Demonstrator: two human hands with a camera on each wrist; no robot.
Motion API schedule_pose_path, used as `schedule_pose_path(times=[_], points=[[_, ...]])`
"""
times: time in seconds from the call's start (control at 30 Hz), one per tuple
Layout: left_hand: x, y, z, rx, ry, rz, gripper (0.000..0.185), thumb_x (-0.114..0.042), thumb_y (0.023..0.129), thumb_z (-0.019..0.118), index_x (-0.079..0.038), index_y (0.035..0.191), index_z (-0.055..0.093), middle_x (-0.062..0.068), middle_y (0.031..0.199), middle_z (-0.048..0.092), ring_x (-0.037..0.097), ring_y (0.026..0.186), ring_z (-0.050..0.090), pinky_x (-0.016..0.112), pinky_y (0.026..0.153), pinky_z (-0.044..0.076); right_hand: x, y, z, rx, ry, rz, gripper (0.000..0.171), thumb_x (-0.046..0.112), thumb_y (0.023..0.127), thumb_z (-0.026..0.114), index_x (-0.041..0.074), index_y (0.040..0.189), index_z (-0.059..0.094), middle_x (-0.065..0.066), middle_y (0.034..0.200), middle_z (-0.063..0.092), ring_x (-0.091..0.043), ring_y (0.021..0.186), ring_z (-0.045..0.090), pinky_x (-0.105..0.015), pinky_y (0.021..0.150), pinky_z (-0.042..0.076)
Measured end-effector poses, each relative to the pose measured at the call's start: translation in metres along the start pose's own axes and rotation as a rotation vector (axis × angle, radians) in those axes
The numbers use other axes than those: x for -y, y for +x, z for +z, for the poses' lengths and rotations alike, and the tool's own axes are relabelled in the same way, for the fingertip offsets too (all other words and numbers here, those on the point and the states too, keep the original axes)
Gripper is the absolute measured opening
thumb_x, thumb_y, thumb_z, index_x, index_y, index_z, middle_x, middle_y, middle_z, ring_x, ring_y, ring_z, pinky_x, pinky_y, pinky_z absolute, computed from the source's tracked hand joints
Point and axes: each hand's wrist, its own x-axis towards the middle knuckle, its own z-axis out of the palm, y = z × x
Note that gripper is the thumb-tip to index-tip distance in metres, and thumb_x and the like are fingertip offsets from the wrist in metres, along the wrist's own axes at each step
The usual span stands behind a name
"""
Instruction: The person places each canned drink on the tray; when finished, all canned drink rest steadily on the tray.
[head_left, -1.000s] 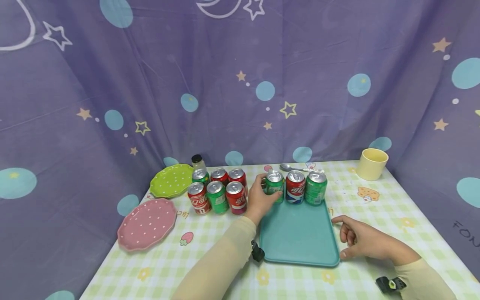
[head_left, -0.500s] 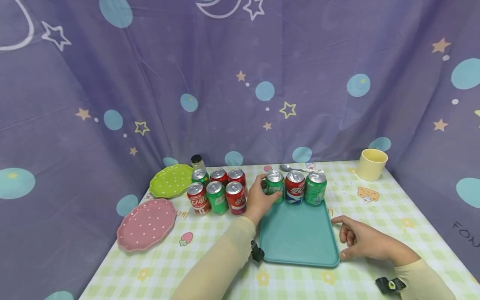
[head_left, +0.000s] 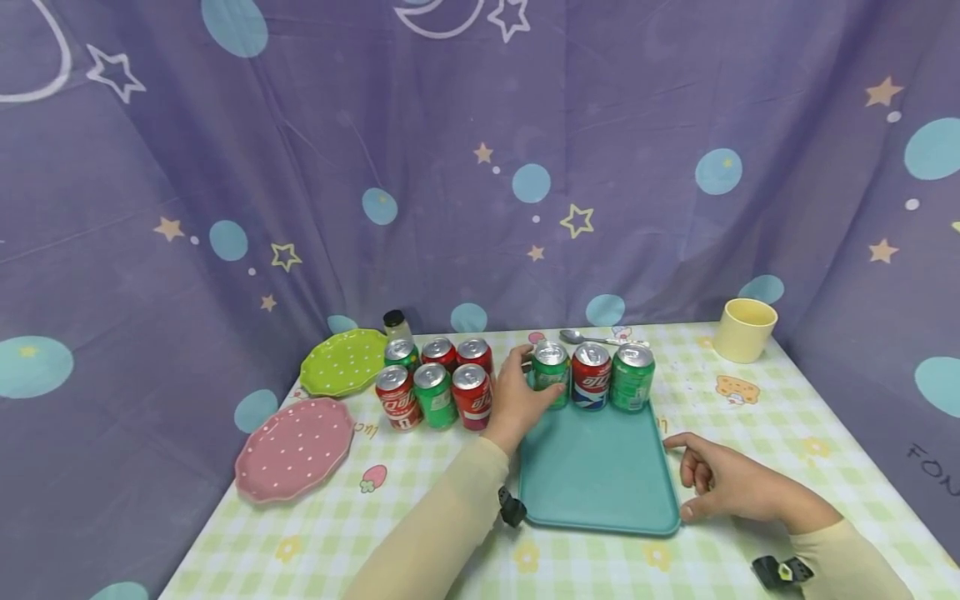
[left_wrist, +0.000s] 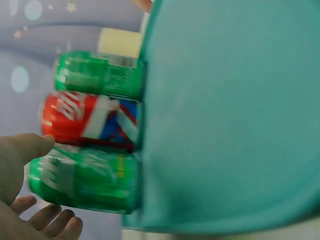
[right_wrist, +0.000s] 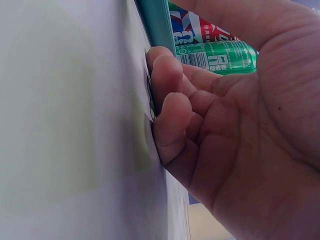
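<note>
My left hand (head_left: 517, 404) is around the left side of a green soda can (head_left: 552, 385), at the left end of three cans standing on the back of a teal tray (head_left: 598, 475). In the left wrist view its thumb lies by the can's top and the other fingers are spread, apart from the can. A red cola can (head_left: 591, 379) stands in the middle, another green can (head_left: 632, 379) at the right end. At the tray's right edge, my right hand (head_left: 723, 479) touches the rim with index finger and thumb; its other fingers bend loosely against the tablecloth (right_wrist: 65, 125).
Several red and green cans, including a red can (head_left: 472, 400), stand in two rows left of the tray. Beyond them lie a pink plate (head_left: 295, 450), a green plate (head_left: 343, 362) and a black-lidded jar (head_left: 395, 323). A spoon (head_left: 600, 338) lies behind the tray; a yellow cup (head_left: 744, 331) is back right.
The left hand has drawn very slightly to the left at the green can. The cans, the tray and the right hand have stayed in place.
</note>
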Motion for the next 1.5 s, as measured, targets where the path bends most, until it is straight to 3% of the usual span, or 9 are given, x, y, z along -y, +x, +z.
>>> schedule_pose_path(times=[0.3,0.47,0.57,0.63,0.87,1.03,1.17,1.33,1.5], points=[[-0.018,-0.022,-0.045,-0.008,-0.135,0.213,0.057,-0.013,0.091,0.081,-0.009,0.141,0.055,0.008,0.141,0.058,0.029,0.132,0.057,0.045,0.112,0.047,0.002,0.000,0.002,0.002,0.019,0.002,0.097,0.014,0.080,0.092,-0.007,0.153,0.032,-0.014,0.098,0.056,-0.017,0.076,0.055,-0.028,0.062,0.050],[-0.013,-0.035,-0.076,-0.083,-0.157,0.306,0.051,-0.011,0.090,0.083,-0.009,0.136,0.060,0.006,0.131,0.062,0.029,0.113,0.061,0.051,0.102,0.052,0.003,0.000,0.002,-0.002,0.004,-0.002,0.097,0.015,0.080,0.092,-0.007,0.153,0.032,-0.015,0.098,0.056,-0.017,0.075,0.055,-0.028,0.063,0.050],[-0.005,-0.040,-0.095,-0.129,-0.178,0.347,0.051,-0.010,0.090,0.083,-0.008,0.135,0.061,0.007,0.129,0.064,0.033,0.112,0.062,0.057,0.097,0.053,0.003,0.000,0.001,-0.005,-0.002,0.000,0.097,0.016,0.080,0.092,-0.007,0.153,0.032,-0.014,0.098,0.056,-0.016,0.075,0.055,-0.028,0.062,0.050],[0.002,-0.042,-0.108,-0.162,-0.186,0.353,0.051,-0.008,0.089,0.084,-0.007,0.135,0.061,0.009,0.131,0.065,0.032,0.122,0.061,0.058,0.105,0.049,0.002,-0.001,0.001,-0.005,-0.002,0.000,0.097,0.015,0.080,0.092,-0.007,0.153,0.032,-0.014,0.098,0.056,-0.016,0.075,0.056,-0.028,0.062,0.050],[0.035,-0.047,-0.151,-0.281,-0.157,0.316,0.051,-0.007,0.088,0.085,-0.009,0.135,0.063,0.007,0.134,0.064,0.023,0.130,0.056,0.055,0.112,0.042,0.001,-0.001,0.001,-0.003,0.003,-0.004,0.097,0.015,0.080,0.093,-0.008,0.152,0.033,-0.014,0.097,0.056,-0.016,0.075,0.055,-0.028,0.062,0.050],[0.059,-0.049,-0.172,-0.336,-0.153,0.225,0.054,-0.010,0.090,0.084,-0.007,0.138,0.059,0.010,0.139,0.060,0.026,0.136,0.052,0.053,0.118,0.037,0.000,-0.001,0.000,-0.005,-0.013,0.012,0.097,0.018,0.079,0.093,-0.007,0.152,0.033,-0.013,0.097,0.056,-0.015,0.075,0.055,-0.028,0.062,0.050],[0.080,-0.048,-0.183,-0.354,-0.177,0.150,0.058,-0.010,0.092,0.083,-0.005,0.142,0.054,0.013,0.144,0.057,0.027,0.138,0.049,0.049,0.123,0.029,0.000,-0.001,-0.001,0.006,-0.009,0.012,0.097,0.018,0.080,0.093,-0.007,0.152,0.032,-0.014,0.098,0.056,-0.015,0.076,0.056,-0.028,0.063,0.050],[0.096,-0.046,-0.191,-0.360,-0.196,0.115,0.065,-0.010,0.091,0.083,-0.003,0.146,0.049,0.010,0.147,0.054,0.027,0.138,0.048,0.046,0.123,0.029,0.001,0.000,0.000,0.012,0.016,0.004,0.098,0.016,0.081,0.092,-0.008,0.153,0.031,-0.014,0.099,0.056,-0.016,0.076,0.055,-0.028,0.062,0.049],[0.110,-0.045,-0.192,-0.325,-0.193,0.048,0.073,-0.014,0.092,0.083,-0.001,0.151,0.043,0.015,0.153,0.048,0.035,0.144,0.042,0.053,0.123,0.030,0.000,0.000,-0.001,0.004,-0.011,0.003,0.097,0.018,0.080,0.092,-0.008,0.152,0.032,-0.014,0.098,0.056,-0.016,0.076,0.056,-0.028,0.062,0.050]])
